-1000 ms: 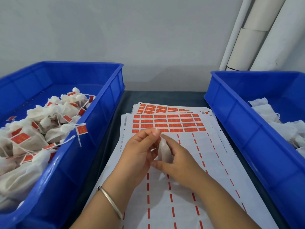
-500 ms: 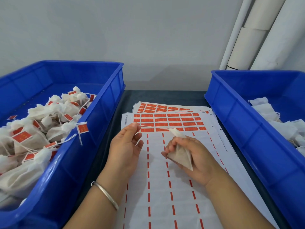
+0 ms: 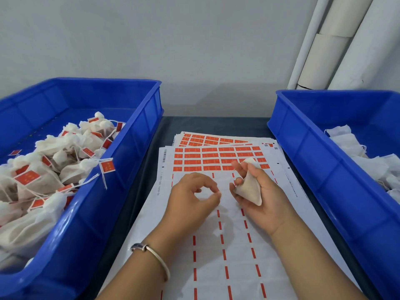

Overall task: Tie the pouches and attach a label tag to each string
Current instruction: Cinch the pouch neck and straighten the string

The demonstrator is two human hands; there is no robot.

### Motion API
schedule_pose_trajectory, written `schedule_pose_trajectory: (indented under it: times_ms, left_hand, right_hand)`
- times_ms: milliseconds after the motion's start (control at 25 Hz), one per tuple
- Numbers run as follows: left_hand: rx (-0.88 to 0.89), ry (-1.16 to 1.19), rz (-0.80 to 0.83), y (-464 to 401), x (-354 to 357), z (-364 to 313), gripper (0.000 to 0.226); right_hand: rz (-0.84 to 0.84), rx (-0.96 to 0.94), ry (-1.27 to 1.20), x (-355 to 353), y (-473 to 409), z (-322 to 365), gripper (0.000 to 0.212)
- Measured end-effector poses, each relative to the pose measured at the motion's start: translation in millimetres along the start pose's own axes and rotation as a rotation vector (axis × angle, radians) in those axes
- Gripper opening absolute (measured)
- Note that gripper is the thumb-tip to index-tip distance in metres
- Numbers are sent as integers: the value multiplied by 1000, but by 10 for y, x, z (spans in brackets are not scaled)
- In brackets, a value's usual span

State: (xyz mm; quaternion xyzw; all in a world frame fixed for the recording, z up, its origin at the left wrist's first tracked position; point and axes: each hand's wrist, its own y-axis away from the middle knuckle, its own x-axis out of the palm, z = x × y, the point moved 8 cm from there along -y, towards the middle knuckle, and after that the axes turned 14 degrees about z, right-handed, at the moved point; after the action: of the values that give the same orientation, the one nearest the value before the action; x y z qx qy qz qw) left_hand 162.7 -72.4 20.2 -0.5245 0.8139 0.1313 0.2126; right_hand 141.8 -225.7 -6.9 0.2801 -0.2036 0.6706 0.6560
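Head view is showing the right hand point(image 3: 263, 198) gripping a soft, light pouch point(image 3: 249, 188) at about two o'clock, best pinched at its neck, while the left hand point(image 3: 190, 202) is pinching thumb to forefinger, possibly on string.

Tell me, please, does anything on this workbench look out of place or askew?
Only small things: one orange label tag dangles by its string over the rim of the left blue plastic bin, and the white label sheets are stacked slightly fanned.
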Motion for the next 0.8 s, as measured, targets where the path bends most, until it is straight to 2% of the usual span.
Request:
schedule_pose_trajectory:
  times_ms: [80, 200, 320, 520, 640, 800]
  left_hand:
    - [108, -114, 68, 26, 71, -123, 19]
    - [244, -138, 93, 72, 102, -264, 21]
    - [255, -80, 85, 90, 70, -285, 12]
    - [220, 105, 78, 48, 31, -232, 17]
    - [231, 110, 85, 46, 41, -240, 22]
    - [145, 134, 98, 38, 95, -159, 17]
  right_hand:
    - [-9, 26, 278, 11, 20, 7, 14]
    - [-16, 31, 729, 123, 43, -5, 19]
    - [82, 29, 1034, 317, 70, -36, 24]
    - [356, 65, 1105, 498, 110, -169, 30]
    - [373, 82, 1103, 486, 107, -204, 18]
    - [379, 67, 1087, 478, 102, -249, 19]
